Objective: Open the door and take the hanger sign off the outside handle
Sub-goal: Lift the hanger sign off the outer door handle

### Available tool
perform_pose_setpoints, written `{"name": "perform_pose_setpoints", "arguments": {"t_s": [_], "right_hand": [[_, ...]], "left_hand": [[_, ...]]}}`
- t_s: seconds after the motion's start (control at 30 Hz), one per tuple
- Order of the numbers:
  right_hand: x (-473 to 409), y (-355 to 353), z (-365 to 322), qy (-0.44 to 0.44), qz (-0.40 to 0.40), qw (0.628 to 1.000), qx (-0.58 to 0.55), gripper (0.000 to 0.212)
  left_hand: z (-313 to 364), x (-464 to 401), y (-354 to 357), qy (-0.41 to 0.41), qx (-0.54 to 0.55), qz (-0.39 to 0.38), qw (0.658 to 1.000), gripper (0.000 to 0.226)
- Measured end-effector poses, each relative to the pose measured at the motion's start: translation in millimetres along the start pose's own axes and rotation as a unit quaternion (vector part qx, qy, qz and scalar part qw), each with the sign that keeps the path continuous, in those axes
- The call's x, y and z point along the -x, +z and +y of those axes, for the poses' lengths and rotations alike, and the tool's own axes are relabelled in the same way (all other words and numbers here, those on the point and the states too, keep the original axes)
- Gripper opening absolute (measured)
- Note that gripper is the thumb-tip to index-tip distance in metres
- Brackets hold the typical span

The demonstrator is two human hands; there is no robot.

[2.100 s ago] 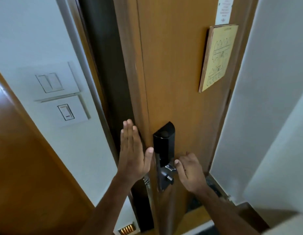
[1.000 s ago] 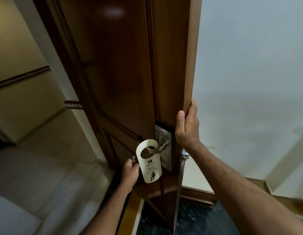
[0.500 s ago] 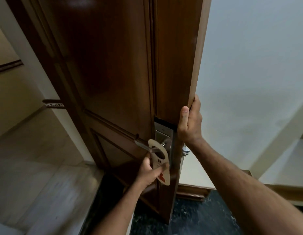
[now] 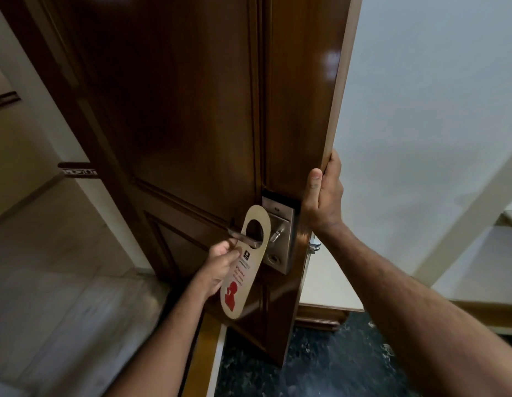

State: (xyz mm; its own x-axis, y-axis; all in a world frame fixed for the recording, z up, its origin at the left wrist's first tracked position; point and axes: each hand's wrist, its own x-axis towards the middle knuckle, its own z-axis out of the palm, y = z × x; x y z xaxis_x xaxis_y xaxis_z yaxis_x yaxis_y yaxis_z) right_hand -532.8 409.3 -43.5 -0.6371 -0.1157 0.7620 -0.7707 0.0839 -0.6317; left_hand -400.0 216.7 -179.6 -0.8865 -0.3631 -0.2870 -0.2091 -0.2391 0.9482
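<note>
Hanger sign (image 4: 239,277): red "Please do not disturb", red figure.

arms: 2 bare forearms, no sleeve in view | left hand (image 4: 220,267): bare, no glove, ring or watch | right hand (image 4: 320,202): bare, short thumbnail, wrist unadorned

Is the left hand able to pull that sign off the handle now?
Probably yes. The left hand already pinches the hanger sign, whose hole is around the lever handle. The lever's free end points left with nothing blocking it, while the right hand grips the door's edge.
</note>
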Motion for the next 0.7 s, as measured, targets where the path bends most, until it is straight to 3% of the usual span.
{"name": "perform_pose_setpoints", "arguments": {"t_s": [0.23, 0.37, 0.7], "right_hand": [[1.2, 0.9, 6.2, 0.000, 0.000, 1.000, -0.011, 0.061], [3.2, 1.5, 6.8, 0.001, 0.004, 1.000, -0.013, 0.061], [15.3, 2.3, -7.4, -0.015, 0.018, 1.000, -0.021, 0.057]], "left_hand": [[34.7, -17.6, -24.8, -0.007, -0.103, 0.013, 0.995, 0.031], [53.9, -10.7, -47.2, -0.007, -0.162, 0.074, 0.984, 0.023], [69.6, 80.4, -39.4, 0.111, -0.054, 0.294, 0.948, 0.013]]}}
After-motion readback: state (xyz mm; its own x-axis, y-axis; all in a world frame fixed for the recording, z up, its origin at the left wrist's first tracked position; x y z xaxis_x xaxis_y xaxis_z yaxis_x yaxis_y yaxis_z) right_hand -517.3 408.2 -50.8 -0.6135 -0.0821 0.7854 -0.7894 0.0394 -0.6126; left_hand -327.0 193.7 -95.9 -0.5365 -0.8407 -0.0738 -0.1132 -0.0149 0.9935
